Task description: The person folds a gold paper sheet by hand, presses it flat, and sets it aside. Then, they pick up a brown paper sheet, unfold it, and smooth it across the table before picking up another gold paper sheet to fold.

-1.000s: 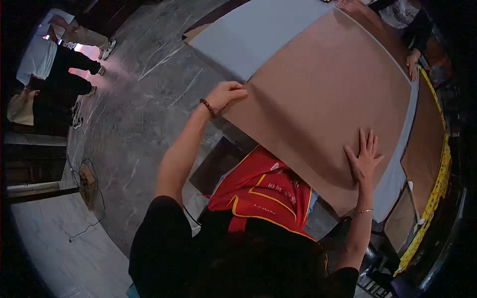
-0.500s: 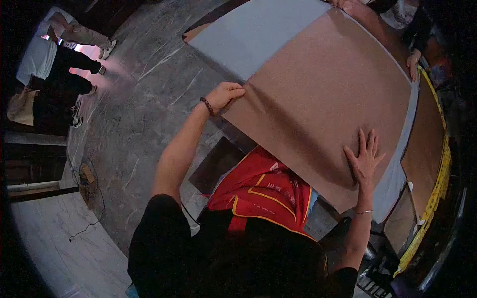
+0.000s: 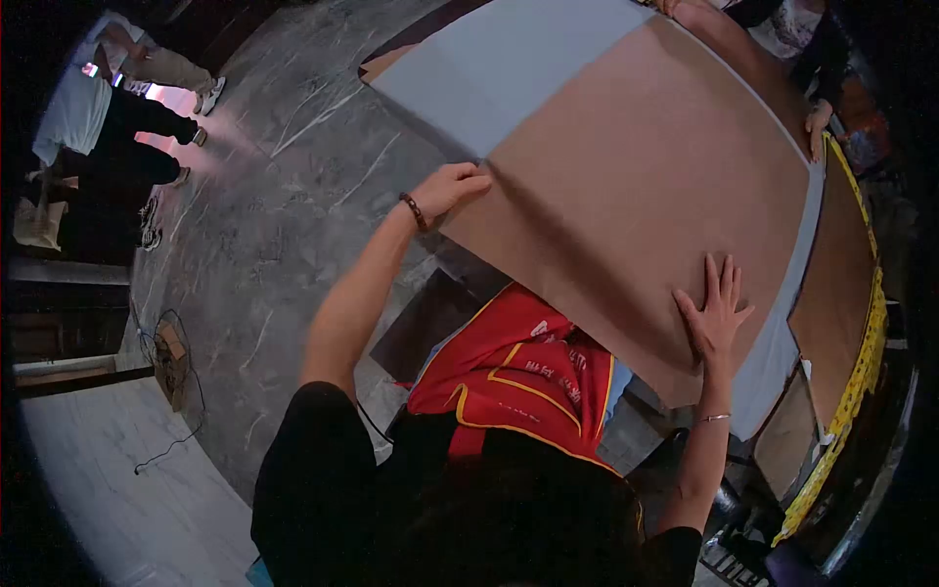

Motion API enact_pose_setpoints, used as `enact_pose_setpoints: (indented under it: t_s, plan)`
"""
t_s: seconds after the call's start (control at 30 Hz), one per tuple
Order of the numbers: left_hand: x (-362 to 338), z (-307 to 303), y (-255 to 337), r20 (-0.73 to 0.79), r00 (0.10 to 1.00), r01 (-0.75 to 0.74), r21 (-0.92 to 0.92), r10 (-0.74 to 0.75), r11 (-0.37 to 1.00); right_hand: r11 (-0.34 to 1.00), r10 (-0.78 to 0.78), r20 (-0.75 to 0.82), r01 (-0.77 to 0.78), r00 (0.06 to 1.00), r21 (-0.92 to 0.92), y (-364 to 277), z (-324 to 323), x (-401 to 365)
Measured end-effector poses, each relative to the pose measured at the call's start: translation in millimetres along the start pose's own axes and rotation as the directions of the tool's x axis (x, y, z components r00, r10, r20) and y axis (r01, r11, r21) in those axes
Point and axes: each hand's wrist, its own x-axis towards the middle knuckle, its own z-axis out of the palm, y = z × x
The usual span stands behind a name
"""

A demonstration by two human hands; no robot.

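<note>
A large brown sheet lies over a light grey-blue sheet on the work surface. My left hand, with a beaded bracelet at the wrist, pinches the brown sheet's left edge between thumb and fingers. A shadowed crease runs from there toward the near right corner. Fingers spread, my right hand presses flat on the sheet close to that corner. The grey-blue layer shows again as a strip along the right side.
Another person's hand rests at the far right edge of the sheets. Yellow tape borders brown board on the right. A red apron covers my lap. People stand at far left on the grey floor, near a coiled cable.
My left hand has shifted slightly right with the sheet's edge, and the near corner of the brown sheet sits a little higher. My right hand stays spread in nearly the same place.
</note>
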Motion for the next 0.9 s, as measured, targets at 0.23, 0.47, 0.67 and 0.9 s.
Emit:
enact_pose_setpoints:
  t_s: [0.23, 0.47, 0.67, 0.9]
  plan:
    - [1.0, -0.4, -3.4, 0.067, 0.996, 0.072, -0.178, -0.061, 0.981, 0.972, 0.086, -0.106, -0.06, 0.991, 0.228, 15.2, 0.1, -0.5]
    - [12.9, -0.4, -24.4, 0.093, 0.996, 0.038, -0.351, -0.005, 0.936, 0.103, 0.772, -0.097, 0.026, 0.628, 0.994, 97.1, 10.0, -112.1]
    - [19.7, -10.1, -36.5, 0.154, 0.985, -0.013, -0.349, 0.072, 0.937, -0.21, 0.777, 0.256, -0.146, 0.575, 0.967, 96.8, 55.1, -182.5]
    - [20.7, -8.4, -35.6, 0.143, 0.988, 0.01, -0.381, 0.048, 0.924, -0.32, 0.53, 0.398, -0.258, 0.749, 0.912, 60.0, 58.2, -170.5]
